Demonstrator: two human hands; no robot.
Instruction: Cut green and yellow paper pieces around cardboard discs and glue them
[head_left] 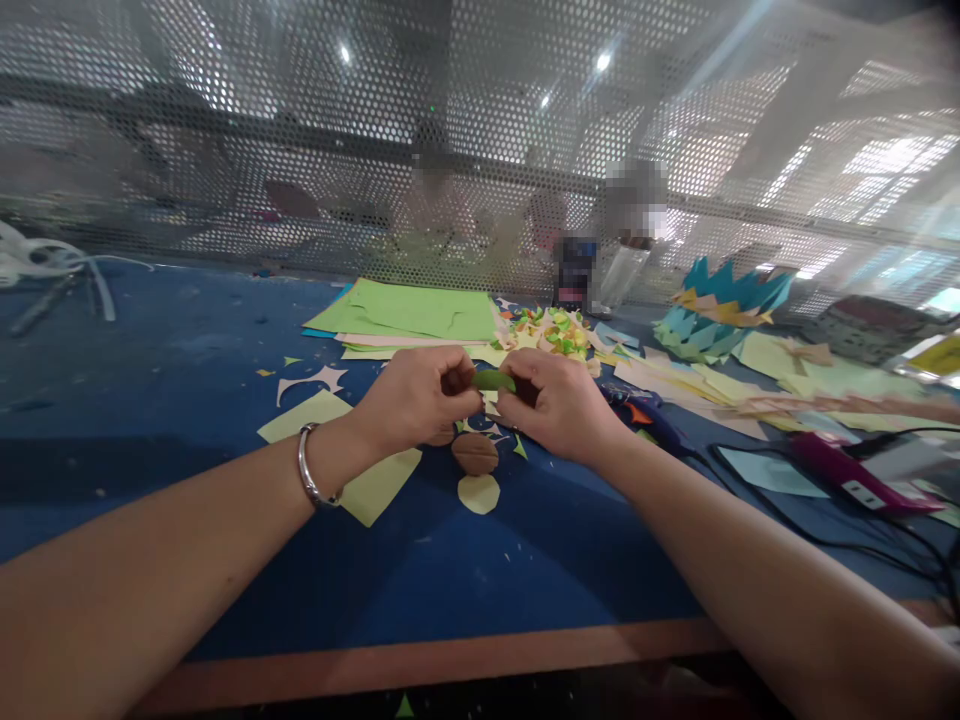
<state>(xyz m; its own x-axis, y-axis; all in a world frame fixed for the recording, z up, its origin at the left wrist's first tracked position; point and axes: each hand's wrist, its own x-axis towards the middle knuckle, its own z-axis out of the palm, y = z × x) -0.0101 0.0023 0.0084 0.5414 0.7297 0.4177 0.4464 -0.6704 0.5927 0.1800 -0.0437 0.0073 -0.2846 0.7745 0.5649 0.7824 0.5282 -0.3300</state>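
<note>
My left hand (429, 396) and my right hand (556, 404) meet over the middle of the table, fingers pinched. Between their fingertips is a small curved green piece of paper (493, 380), gripped at both ends. Just below the hands lies a brown oval piece (475, 454) with a line across it, and a second brown one (441, 435) is partly hidden by my left hand. A pale yellow round paper piece (478, 494) lies in front of them. Pale yellow paper (381, 486) rests under my left wrist, which wears a silver bangle (306, 466).
Green paper sheets (420, 308) are stacked behind my hands, beside a heap of small paper pieces (553, 332). At right are a dark blue glue gun (651, 415) with a cord, a magenta power strip (855, 475) and a teal paper crown (724, 308). A perforated metal screen (480, 120) stands behind.
</note>
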